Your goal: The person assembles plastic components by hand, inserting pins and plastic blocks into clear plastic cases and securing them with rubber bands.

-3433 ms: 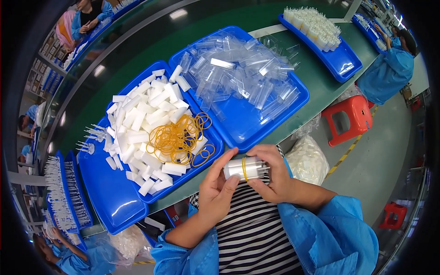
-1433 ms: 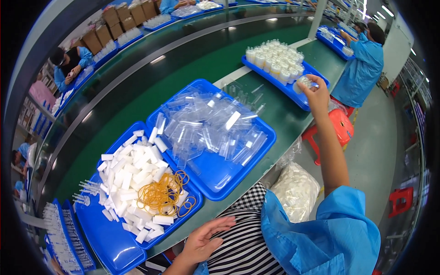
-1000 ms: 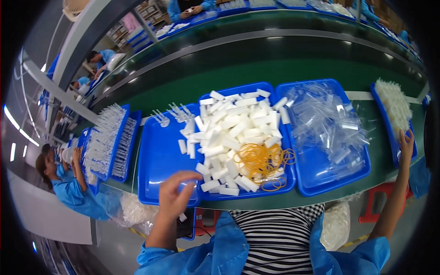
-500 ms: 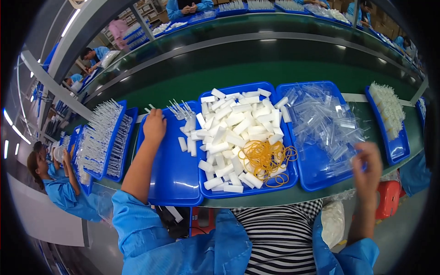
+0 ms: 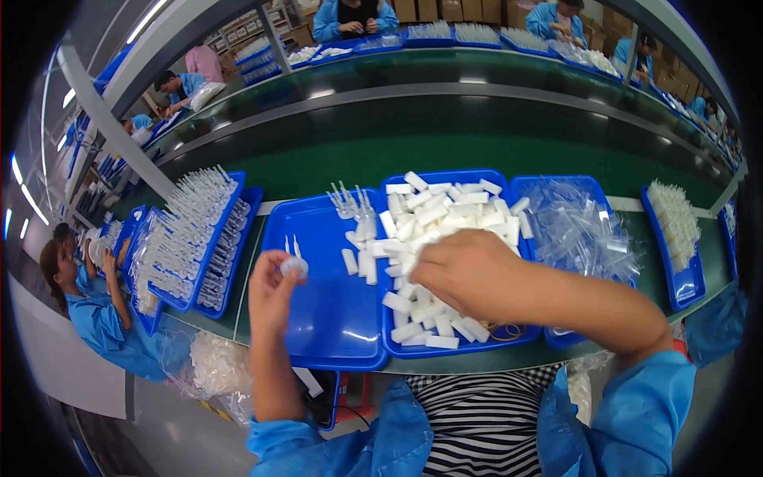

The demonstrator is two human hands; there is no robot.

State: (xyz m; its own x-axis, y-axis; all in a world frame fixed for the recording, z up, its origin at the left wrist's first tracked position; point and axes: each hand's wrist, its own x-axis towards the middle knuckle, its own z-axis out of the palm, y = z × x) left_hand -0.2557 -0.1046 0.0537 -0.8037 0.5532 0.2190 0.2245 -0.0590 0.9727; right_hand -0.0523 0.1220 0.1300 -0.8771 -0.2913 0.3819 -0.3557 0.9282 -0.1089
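Above the left blue tray [image 5: 334, 318], my left hand [image 5: 272, 298] is closed on a small translucent plastic piece with a rounded base and two thin upright prongs [image 5: 293, 265]. My right hand [image 5: 461, 270] reaches across the middle blue tray [image 5: 388, 318], its curled fingers down among the white blocks [image 5: 433, 215]. Its fingertips are partly hidden, so I cannot make out what they hold. Similar pronged plastic pieces [image 5: 350, 205] stand at the far right of the left tray, beside a few white blocks. Yellow rubber bands [image 5: 506, 330] show only partly below my right forearm.
A right-hand tray holds clear plastic sleeves [image 5: 576, 230]. Stacked trays of pronged pieces [image 5: 195, 238] stand at left, another filled tray [image 5: 675, 238] at far right. Beyond lies a green conveyor belt [image 5: 445, 135]. A co-worker [image 5: 103, 294] sits at left; others work across the line.
My left hand has come nearer from the left tray's far edge, bringing the pronged piece. My right hand has swung from beside the sleeve tray leftward onto the white blocks. The view has shifted slightly.
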